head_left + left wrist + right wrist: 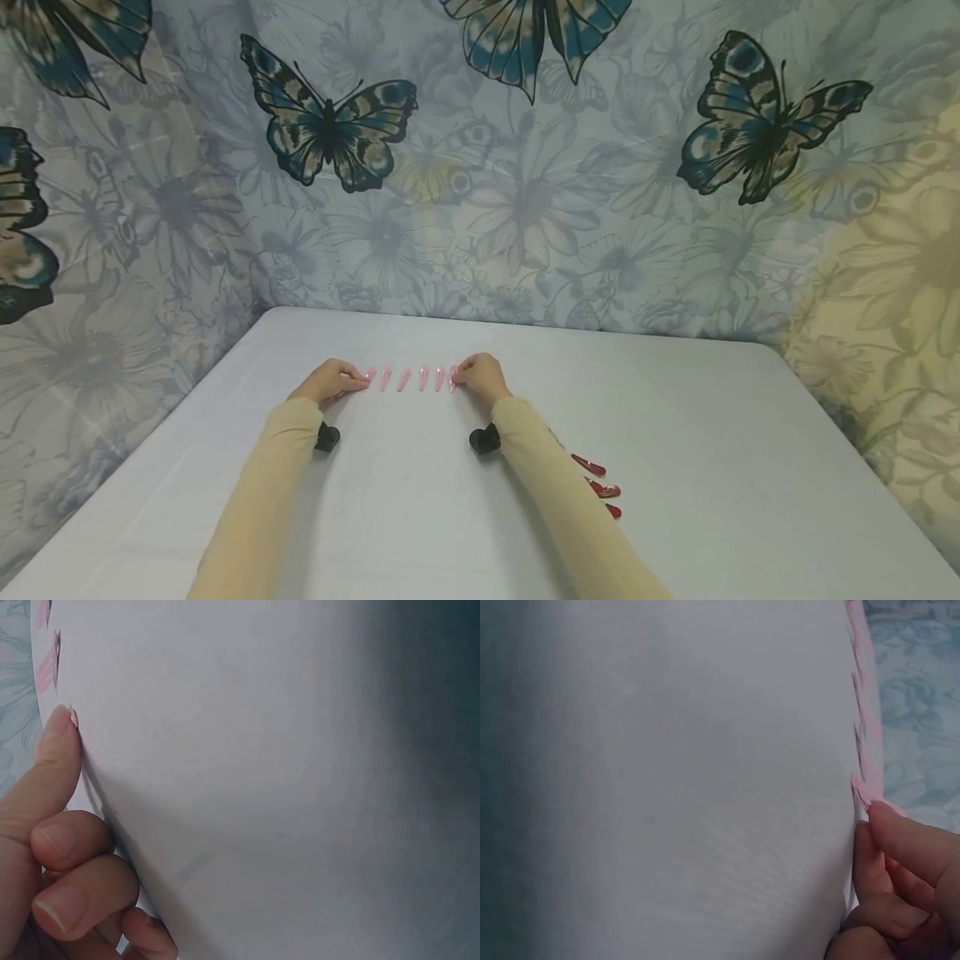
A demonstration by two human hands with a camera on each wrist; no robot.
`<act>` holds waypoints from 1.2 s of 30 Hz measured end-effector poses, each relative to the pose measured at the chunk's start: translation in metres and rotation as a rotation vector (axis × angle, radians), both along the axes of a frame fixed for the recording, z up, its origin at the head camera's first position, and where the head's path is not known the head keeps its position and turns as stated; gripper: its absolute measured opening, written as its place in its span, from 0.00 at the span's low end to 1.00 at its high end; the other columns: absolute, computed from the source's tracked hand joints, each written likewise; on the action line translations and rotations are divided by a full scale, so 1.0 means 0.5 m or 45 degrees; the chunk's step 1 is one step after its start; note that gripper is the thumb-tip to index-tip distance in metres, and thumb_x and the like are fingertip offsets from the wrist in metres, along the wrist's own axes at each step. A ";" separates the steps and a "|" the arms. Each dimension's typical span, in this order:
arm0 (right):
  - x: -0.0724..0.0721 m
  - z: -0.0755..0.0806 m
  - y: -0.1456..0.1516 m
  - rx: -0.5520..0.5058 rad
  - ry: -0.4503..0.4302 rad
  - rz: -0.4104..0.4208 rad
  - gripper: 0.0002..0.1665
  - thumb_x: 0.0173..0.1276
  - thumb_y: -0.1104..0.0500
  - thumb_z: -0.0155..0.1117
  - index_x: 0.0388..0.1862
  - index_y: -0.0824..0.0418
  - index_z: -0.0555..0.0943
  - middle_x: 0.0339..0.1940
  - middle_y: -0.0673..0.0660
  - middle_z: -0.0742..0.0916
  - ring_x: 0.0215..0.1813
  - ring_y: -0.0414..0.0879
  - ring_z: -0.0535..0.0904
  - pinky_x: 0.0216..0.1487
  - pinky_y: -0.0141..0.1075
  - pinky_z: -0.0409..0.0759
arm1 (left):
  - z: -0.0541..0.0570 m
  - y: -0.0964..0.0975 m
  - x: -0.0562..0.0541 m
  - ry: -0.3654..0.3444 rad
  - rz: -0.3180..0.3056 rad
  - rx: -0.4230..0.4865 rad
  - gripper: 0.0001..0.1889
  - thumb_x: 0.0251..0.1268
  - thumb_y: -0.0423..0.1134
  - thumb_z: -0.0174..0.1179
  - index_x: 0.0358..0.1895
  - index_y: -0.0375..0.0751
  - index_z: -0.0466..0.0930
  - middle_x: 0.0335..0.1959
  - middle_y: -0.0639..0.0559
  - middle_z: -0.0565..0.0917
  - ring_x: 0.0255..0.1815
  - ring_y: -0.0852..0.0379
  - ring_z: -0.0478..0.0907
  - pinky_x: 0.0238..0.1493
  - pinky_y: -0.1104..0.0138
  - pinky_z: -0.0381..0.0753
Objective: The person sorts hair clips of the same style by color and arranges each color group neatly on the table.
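Note:
Several pink snap hair clips (404,379) lie side by side in a row on the white table, each pointing toward the person. At the row's left end my left hand (332,381) pinches the outermost clip; in the left wrist view only a sliver of this pink hair clip (73,716) shows past the thumb tip. My right hand (483,377) is at the other end. Its thumb and forefinger pinch the last clip on the right, and the right wrist view shows that pink clip (863,789) sticking out beyond the fingertips.
Three red hair clips (604,490) lie on the white table (712,450) beside the right forearm, partly covered by the sleeve. Black wrist devices (485,439) sit on the inner side of both wrists. Butterfly-patterned cloth (525,208) hangs behind the table's back edge.

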State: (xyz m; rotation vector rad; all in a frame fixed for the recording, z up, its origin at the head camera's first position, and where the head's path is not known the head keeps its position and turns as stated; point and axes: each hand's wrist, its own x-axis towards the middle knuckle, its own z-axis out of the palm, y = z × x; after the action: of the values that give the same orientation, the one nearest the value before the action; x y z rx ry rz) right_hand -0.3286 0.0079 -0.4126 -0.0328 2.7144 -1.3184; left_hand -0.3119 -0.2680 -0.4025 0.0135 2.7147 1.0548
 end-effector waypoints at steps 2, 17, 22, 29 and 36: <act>0.001 -0.005 -0.001 0.009 0.036 -0.004 0.07 0.60 0.63 0.70 0.33 0.68 0.84 0.32 0.55 0.82 0.36 0.45 0.72 0.41 0.34 0.72 | 0.000 0.000 0.001 0.001 0.003 -0.004 0.15 0.65 0.39 0.63 0.46 0.29 0.83 0.09 0.60 0.62 0.13 0.64 0.54 0.21 0.71 0.60; 0.000 -0.013 0.006 0.042 0.144 -0.008 0.08 0.59 0.63 0.71 0.35 0.67 0.83 0.38 0.61 0.86 0.40 0.50 0.77 0.48 0.42 0.76 | -0.009 0.003 -0.006 0.004 0.016 -0.040 0.14 0.65 0.40 0.63 0.45 0.32 0.84 0.10 0.59 0.64 0.16 0.62 0.58 0.28 0.68 0.64; -0.002 -0.013 0.005 0.049 0.136 -0.020 0.09 0.60 0.62 0.71 0.35 0.67 0.84 0.35 0.59 0.86 0.38 0.48 0.77 0.44 0.38 0.76 | -0.007 0.001 -0.004 -0.022 0.034 -0.032 0.14 0.65 0.41 0.63 0.44 0.32 0.84 0.11 0.59 0.64 0.17 0.61 0.58 0.29 0.67 0.64; 0.002 -0.009 0.006 0.063 0.095 -0.049 0.10 0.61 0.60 0.71 0.36 0.67 0.85 0.38 0.60 0.87 0.40 0.49 0.79 0.49 0.40 0.77 | -0.005 0.004 -0.001 -0.011 0.027 -0.016 0.13 0.65 0.41 0.63 0.43 0.32 0.84 0.10 0.59 0.63 0.17 0.61 0.57 0.27 0.68 0.63; 0.002 -0.006 0.007 0.026 0.085 -0.035 0.11 0.61 0.61 0.71 0.37 0.69 0.85 0.38 0.61 0.87 0.39 0.48 0.78 0.45 0.38 0.77 | -0.004 0.002 0.003 0.030 0.000 -0.047 0.14 0.65 0.40 0.63 0.44 0.31 0.84 0.10 0.59 0.64 0.17 0.62 0.59 0.31 0.67 0.64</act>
State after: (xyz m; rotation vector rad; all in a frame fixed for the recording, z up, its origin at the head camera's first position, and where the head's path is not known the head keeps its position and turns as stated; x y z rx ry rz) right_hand -0.3278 0.0114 -0.4157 -0.0381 2.7931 -1.3202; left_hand -0.3104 -0.2670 -0.4043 0.0199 2.7552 1.0103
